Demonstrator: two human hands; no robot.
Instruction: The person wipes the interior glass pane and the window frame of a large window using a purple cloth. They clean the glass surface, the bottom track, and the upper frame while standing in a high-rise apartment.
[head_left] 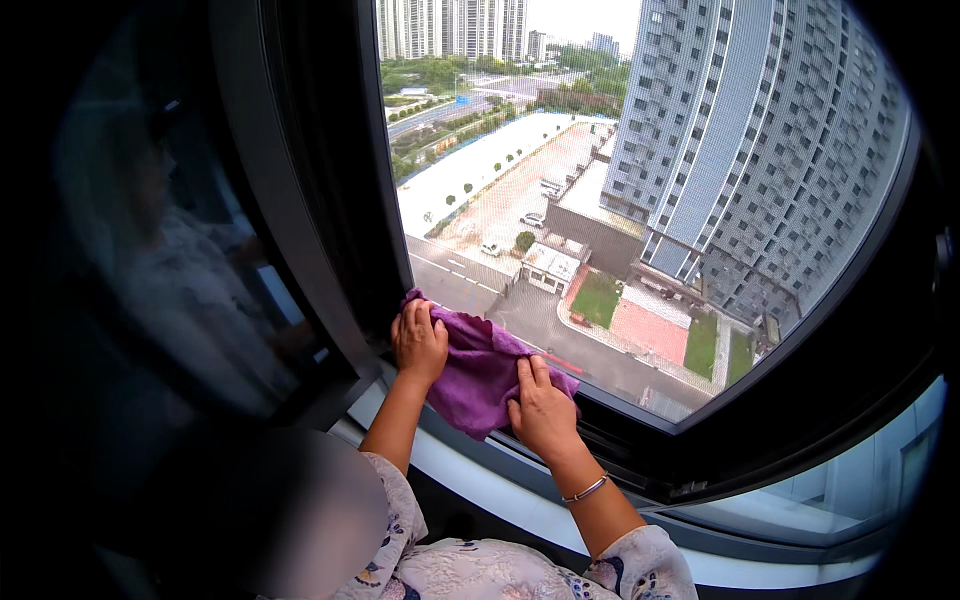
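So we've got the purple cloth [478,372] bunched up against the bottom edge of the window, right in the lower left corner where the dark window frame [330,200] meets the sill [500,490]. Both of our hands are on it: the left hand [419,342] sits on the cloth's upper left end, fingers curled down over it and pressing it toward the corner, while the right hand [541,408] lies flat on the lower right end with fingers together and stretched out along the fabric, pinning it down. Neither hand is really pinching, more like pushing and holding. There's a thin bracelet [586,490] on the right wrist and patterned sleeves [520,570] on both arms. How far along is this? Hard to call honestly. Going by where the cloth sits, we'd guess we're working the bottom corner of the frame, and the big glass pane [640,200] above looks pretty clear, with tall apartment towers [760,150], a road and 1 small red and green courtyard showing through it sharp enough. We can't see any obvious dirt or streaks either way, so whether the rest of the frame and sill is done or not, we can't tell. On the left, a darker pane [170,230] gives a dim reflection of a person.
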